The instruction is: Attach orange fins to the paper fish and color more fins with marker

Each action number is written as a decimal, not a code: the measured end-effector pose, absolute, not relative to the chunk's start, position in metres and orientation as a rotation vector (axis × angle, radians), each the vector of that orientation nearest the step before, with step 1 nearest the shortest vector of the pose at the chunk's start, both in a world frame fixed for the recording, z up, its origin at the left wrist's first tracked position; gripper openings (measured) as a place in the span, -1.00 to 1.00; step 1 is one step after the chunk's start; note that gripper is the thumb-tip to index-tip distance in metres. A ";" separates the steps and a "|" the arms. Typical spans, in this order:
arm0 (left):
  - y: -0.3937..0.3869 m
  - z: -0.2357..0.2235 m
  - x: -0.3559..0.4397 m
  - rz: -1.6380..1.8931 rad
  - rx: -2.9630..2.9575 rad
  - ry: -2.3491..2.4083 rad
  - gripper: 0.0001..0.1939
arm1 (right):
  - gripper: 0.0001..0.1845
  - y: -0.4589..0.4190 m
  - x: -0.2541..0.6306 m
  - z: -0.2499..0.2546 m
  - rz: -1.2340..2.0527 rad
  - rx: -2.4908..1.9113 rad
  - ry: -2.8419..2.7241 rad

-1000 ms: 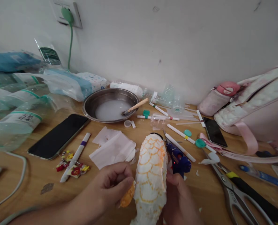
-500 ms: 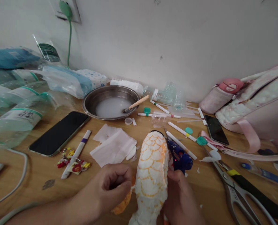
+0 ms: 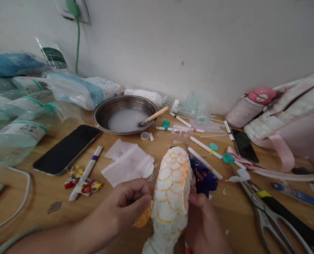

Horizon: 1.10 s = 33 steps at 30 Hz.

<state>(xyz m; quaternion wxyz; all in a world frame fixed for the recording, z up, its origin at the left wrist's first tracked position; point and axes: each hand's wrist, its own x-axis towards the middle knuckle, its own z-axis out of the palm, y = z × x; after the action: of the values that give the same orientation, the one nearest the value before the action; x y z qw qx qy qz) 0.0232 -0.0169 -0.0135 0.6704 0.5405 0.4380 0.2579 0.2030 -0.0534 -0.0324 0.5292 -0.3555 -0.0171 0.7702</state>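
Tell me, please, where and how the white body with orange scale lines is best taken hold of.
I'd grip the white body around its near part, coming from the right, where the right hand is: it tapers toward the person, probably giving a slimmer hold, and the left hand with the orange piece crowds the left side.

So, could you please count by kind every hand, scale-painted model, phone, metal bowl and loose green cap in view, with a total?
Left hand and right hand: 2
Scale-painted model: 1
Phones: 2
Metal bowl: 1
Loose green caps: 3
Total: 9
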 end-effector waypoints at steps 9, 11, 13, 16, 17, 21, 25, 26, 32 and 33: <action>-0.014 -0.021 0.020 0.565 1.360 0.989 -0.68 | -0.59 -0.055 0.201 -0.033 1.803 -0.845 -0.070; -0.014 -0.021 0.019 0.548 1.377 0.983 -0.68 | -0.60 -0.054 0.201 -0.032 1.814 -0.853 -0.078; -0.014 -0.021 0.019 0.546 1.393 0.978 -0.67 | -0.61 -0.053 0.203 -0.031 1.822 -0.874 -0.089; -0.014 -0.022 0.019 0.544 1.410 0.973 -0.66 | -0.60 -0.053 0.204 -0.028 1.829 -0.908 -0.092; -0.014 -0.023 0.019 0.542 1.413 0.977 -0.66 | -0.59 -0.053 0.204 -0.028 1.833 -0.909 -0.092; -0.014 -0.020 0.019 0.521 1.423 0.989 -0.67 | -0.56 -0.055 0.203 -0.030 1.839 -0.863 -0.107; -0.014 -0.015 0.018 0.498 1.427 1.003 -0.68 | -0.58 -0.055 0.202 -0.032 1.819 -0.849 -0.130; -0.014 -0.014 0.018 0.497 1.440 1.004 -0.68 | -0.58 -0.055 0.201 -0.032 1.822 -0.846 -0.139; -0.013 -0.014 0.020 0.474 1.431 1.028 -0.69 | -0.59 -0.054 0.201 -0.035 1.798 -0.833 -0.126; -0.013 -0.014 0.020 0.475 1.429 1.023 -0.69 | -0.58 -0.054 0.201 -0.036 1.795 -0.833 -0.127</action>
<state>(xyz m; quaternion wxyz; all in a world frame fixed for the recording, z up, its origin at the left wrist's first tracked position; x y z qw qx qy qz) 0.0198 -0.0133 -0.0136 0.6136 0.6197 0.4438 0.2059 0.2007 -0.0545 -0.0356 0.5474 -0.3513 -0.0536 0.7576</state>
